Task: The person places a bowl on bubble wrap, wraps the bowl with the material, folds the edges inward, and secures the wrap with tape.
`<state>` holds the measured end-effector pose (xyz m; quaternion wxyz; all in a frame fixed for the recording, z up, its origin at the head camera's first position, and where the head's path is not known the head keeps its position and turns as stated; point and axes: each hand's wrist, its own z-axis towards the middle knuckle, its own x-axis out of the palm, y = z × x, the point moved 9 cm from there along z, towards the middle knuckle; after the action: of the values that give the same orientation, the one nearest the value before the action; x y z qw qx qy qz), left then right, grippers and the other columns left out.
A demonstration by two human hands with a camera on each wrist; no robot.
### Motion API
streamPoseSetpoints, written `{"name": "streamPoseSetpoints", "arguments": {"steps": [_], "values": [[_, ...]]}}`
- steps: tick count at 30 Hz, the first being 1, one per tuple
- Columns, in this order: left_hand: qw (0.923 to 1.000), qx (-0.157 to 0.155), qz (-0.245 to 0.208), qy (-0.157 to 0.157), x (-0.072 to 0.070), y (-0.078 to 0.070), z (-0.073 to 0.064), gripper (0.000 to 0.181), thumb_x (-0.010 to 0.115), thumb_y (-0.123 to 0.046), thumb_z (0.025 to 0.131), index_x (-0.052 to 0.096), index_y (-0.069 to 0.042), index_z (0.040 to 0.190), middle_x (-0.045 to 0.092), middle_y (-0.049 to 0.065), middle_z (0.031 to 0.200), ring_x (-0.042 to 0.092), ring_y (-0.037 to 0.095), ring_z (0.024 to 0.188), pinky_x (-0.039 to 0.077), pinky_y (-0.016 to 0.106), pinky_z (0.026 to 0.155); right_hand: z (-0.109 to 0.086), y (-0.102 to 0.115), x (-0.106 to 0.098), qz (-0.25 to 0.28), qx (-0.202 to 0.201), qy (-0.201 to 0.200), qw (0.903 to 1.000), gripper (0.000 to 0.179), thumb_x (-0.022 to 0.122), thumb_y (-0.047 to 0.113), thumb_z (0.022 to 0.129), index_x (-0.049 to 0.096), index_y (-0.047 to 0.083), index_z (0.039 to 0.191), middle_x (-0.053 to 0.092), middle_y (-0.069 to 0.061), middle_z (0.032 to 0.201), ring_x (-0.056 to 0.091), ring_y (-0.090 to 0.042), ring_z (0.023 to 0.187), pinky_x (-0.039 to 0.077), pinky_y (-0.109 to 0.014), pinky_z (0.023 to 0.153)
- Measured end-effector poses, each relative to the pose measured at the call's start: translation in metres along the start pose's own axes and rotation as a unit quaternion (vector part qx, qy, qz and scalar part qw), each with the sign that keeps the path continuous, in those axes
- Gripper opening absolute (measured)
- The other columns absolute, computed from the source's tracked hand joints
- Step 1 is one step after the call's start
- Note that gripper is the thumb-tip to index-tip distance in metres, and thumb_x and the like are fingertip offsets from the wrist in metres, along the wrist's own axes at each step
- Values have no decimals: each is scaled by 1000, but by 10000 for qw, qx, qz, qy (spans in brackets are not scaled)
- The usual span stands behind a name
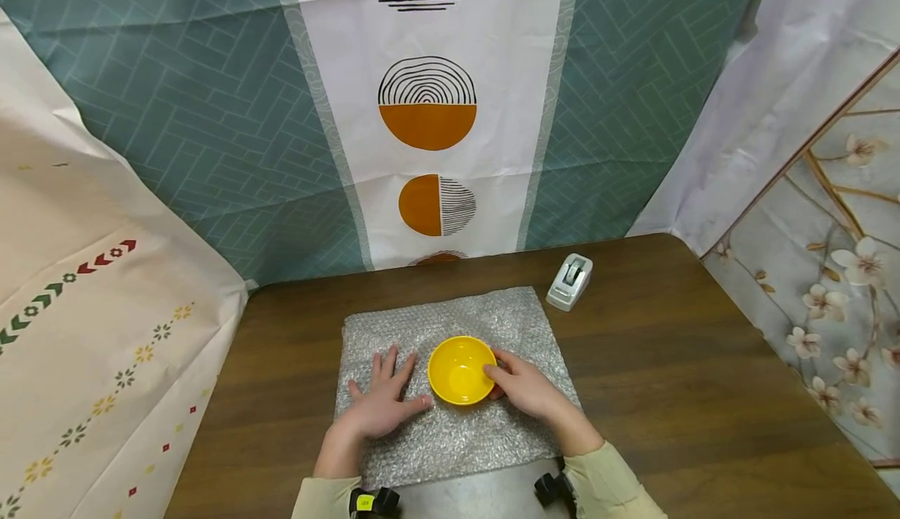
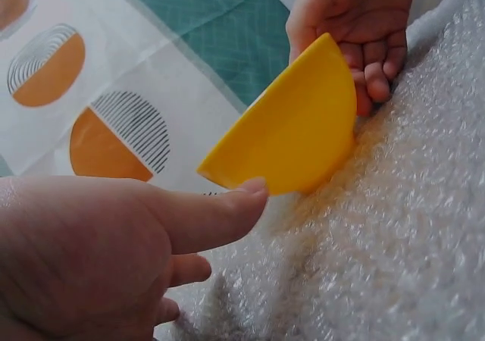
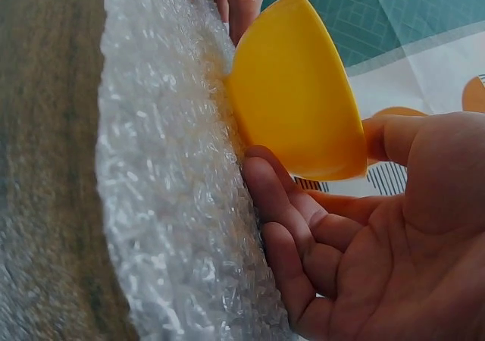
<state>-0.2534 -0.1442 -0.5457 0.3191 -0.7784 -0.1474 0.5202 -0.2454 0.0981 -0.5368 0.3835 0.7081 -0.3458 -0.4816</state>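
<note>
Yellow bowl (image 1: pixel 458 374) sits on bubble wrap (image 1: pixel 485 445) between the right hand (image 1: pixel 526 386), pinching its rim, and the left hand (image 1: pixel 380 408), fingers spread wide beside it. Brown tabletop (image 1: pixel 661 378) extends past the wrap's side edges, wider rightward.

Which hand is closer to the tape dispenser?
Right. The right hand grips the yellow bowl, in front and left of the tape dispenser; the left hand is farther left.

pass: over bowl (image 1: pixel 459 372) (open-topped) | right side: right fingers (image 3: pixel 274 193) block | farther: tape dispenser (image 1: pixel 569 283)
</note>
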Motion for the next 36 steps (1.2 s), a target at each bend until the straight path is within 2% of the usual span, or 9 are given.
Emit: {"name": "streamPoseSetpoints", "arguments": {"steps": [5, 8, 14, 17, 20, 26, 30, 34, 36], "values": [[9997, -176, -18, -163, -3, -2, 0, 87, 65, -60, 101, 39, -8, 166, 5, 24, 177, -9, 51, 160, -16, 87, 106, 0, 0, 0, 42, -10, 7, 10000, 66, 56, 36, 111, 42, -6, 159, 71, -2, 88, 68, -16, 82, 49, -53, 102], [9996, -172, 66, -221, -5, -5, 0, 86, 61, -62, 103, 40, -7, 165, 7, 25, 176, -7, 52, 160, -16, 87, 107, 0, 0, -1, 113, -65, 17, 9999, 65, 55, 36, 112, 42, -6, 160, 72, -2, 90, 69, -17, 83, 50, -51, 101], [9987, -148, 475, -89, 2, -2, 0, 84, 67, -47, 103, 34, -6, 168, 1, 26, 176, -10, 54, 159, -16, 88, 105, -3, -1, -9, 363, -274, 266, 9986, 62, 55, 33, 112, 41, -4, 161, 74, -6, 101, 72, -22, 90, 59, -44, 89], [9982, -180, 566, -41, 5, -1, 0, 86, 71, -43, 101, 31, -8, 169, -3, 25, 177, -13, 52, 159, -17, 88, 105, -10, -3, -18, 177, -347, 480, 9981, 62, 54, 33, 113, 40, -2, 162, 75, -8, 106, 72, -23, 95, 60, -43, 88], [9982, -216, 554, -21, 8, 0, 1, 87, 72, -41, 101, 30, -8, 169, -5, 24, 177, -16, 52, 159, -19, 87, 105, -21, -6, -30, -239, -549, 682, 9959, 59, 55, 33, 113, 44, -1, 160, 76, -7, 109, 72, -22, 96, 58, -43, 88], [9985, -261, 490, 0, 10, 1, 3, 87, 71, -40, 101, 28, -8, 170, -7, 24, 177, -18, 50, 159, -23, 85, 104, -48, -17, -60, -943, -1063, 1042, 9843, 42, 67, 28, 108, 66, 3, 141, 75, -2, 114, 68, -16, 98, 56, -34, 84], [9985, -256, 480, 8, 10, 0, 3, 87, 72, -39, 101, 29, -7, 169, -7, 24, 177, -18, 51, 159, -23, 85, 104, -64, -25, -74, -1230, -1411, 1336, 9732, 33, 76, 24, 102, 73, 10, 132, 75, 0, 120, 68, -15, 108, 57, -33, 89], [9985, -270, 465, 32, 9, 0, 2, 88, 71, -41, 101, 27, -9, 170, -9, 24, 177, -20, 50, 159, -23, 85, 104, -78, -27, -84, -1680, -1907, 1408, 9569, 32, 79, 11, 96, 76, 19, 127, 74, 3, 129, 67, -17, 119, 55, -38, 97], [9988, -240, 429, -11, 8, -1, 2, 88, 72, -41, 100, 29, -9, 170, -7, 24, 177, -18, 51, 159, -23, 86, 103, -83, -29, -87, -1871, -2045, 1395, 9506, 39, 78, 0, 93, 78, 23, 125, 73, 2, 134, 65, -19, 123, 54, -37, 99]]}}
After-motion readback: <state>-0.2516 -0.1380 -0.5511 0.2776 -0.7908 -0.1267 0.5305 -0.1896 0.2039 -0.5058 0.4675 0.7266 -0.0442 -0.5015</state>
